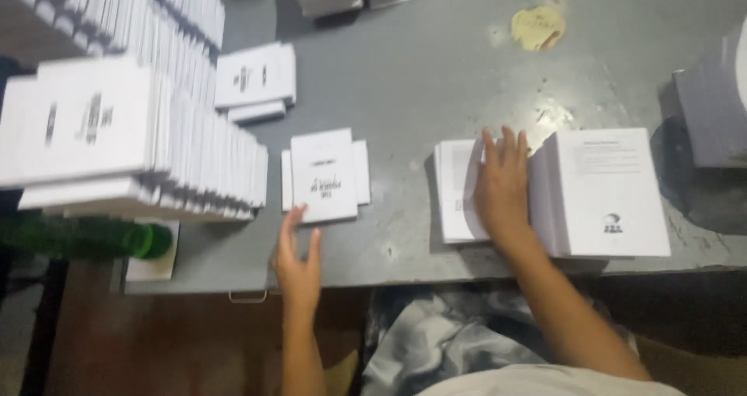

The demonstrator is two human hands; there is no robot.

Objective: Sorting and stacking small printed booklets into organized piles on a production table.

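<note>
My left hand (296,262) hovers at the table's front edge, fingers apart and empty, just below a small pile of white booklets (325,175) with dark print on the cover. Flat on a low stack of white printed sheets (457,190) rests my right hand (502,184), fingers spread. Its right side touches a thicker white stack (608,190) that bears a small dark mark.
Grey table (436,69). Tall rows of white booklets (140,143) fill the left. Another small pile (254,78) lies behind the middle. A green bottle (101,239) lies at front left. More stacks (712,104) stand at right and along the far edge. A yellow scrap (538,27) lies far.
</note>
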